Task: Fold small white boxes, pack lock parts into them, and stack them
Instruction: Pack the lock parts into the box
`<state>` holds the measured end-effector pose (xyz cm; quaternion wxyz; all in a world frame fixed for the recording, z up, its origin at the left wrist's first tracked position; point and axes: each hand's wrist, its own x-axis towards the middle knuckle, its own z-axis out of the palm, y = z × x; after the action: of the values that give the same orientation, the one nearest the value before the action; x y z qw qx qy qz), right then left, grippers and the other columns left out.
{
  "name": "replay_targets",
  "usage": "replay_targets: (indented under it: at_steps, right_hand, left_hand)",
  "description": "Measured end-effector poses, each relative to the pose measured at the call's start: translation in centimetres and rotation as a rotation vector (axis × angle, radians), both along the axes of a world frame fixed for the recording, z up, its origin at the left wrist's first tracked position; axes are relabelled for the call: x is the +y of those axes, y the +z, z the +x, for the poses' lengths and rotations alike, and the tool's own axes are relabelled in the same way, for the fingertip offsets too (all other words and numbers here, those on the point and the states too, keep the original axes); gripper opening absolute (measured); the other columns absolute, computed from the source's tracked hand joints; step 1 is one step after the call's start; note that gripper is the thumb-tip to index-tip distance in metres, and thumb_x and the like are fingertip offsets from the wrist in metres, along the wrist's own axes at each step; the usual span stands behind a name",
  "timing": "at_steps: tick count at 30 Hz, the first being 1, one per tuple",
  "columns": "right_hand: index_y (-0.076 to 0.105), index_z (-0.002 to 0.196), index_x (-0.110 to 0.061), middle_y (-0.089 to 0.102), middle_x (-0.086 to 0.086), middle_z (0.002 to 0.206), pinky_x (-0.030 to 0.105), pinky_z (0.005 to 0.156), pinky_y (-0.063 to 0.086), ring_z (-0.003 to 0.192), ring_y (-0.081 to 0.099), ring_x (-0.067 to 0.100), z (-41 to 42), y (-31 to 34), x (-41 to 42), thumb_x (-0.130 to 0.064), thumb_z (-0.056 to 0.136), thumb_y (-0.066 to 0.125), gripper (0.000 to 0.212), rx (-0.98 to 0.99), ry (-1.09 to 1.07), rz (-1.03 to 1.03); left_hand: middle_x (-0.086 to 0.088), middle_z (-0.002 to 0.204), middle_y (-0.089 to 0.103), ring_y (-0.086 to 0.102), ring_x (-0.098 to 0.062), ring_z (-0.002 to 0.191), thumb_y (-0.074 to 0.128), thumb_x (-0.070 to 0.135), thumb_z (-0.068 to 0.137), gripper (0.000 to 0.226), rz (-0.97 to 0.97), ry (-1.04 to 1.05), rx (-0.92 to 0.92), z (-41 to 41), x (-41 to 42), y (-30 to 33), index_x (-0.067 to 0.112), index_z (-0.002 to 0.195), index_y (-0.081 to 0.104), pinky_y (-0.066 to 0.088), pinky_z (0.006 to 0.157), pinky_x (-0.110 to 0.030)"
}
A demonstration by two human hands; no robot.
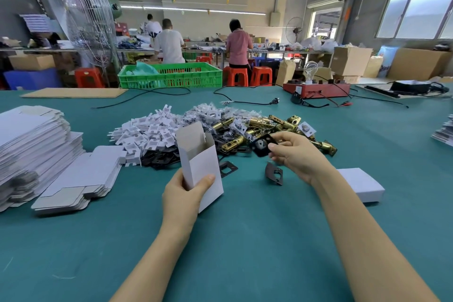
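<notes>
- Fingers [205, 180] of the left hand [182, 195] curl round a matte white card box [201, 154], upright above the worktop [245, 240], top flap open.
- Flat box blanks [31, 144], grey-backed, stack at far left.
- White card inserts [147, 133] and brass latches [264, 127] form a central heap.
- Right hand [296, 154] pinches a thin black plate [262, 146] above the heap.
- Closed white box [361, 185] lies flat at right.

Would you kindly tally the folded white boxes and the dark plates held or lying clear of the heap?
Folded white boxes: 2, open box in left hand, closed box on mat
Dark plates: 3, one in right hand, two on mat
Total: 5
</notes>
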<state>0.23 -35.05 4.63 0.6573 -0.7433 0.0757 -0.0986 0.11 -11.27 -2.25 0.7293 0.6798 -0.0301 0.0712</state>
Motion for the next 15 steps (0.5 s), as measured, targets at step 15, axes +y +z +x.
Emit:
replay_targets:
  at_steps: [15]
  right_hand:
    - [0.048,0.091,-0.019,0.056,0.012,0.084,0.025,0.05,0.052,0.06,0.059,0.018,-1.2,2.6,1.7,-0.001,0.098,0.038,0.022,0.027,-0.075,-0.283]
  left_hand:
    - [0.01,0.097,0.076,0.071,-0.01,0.089,0.084,0.023,0.07,0.035,0.083,-0.283,-0.033,-1.2,-0.7,0.6,0.029,0.102,0.07,0.054,0.071,-0.022]
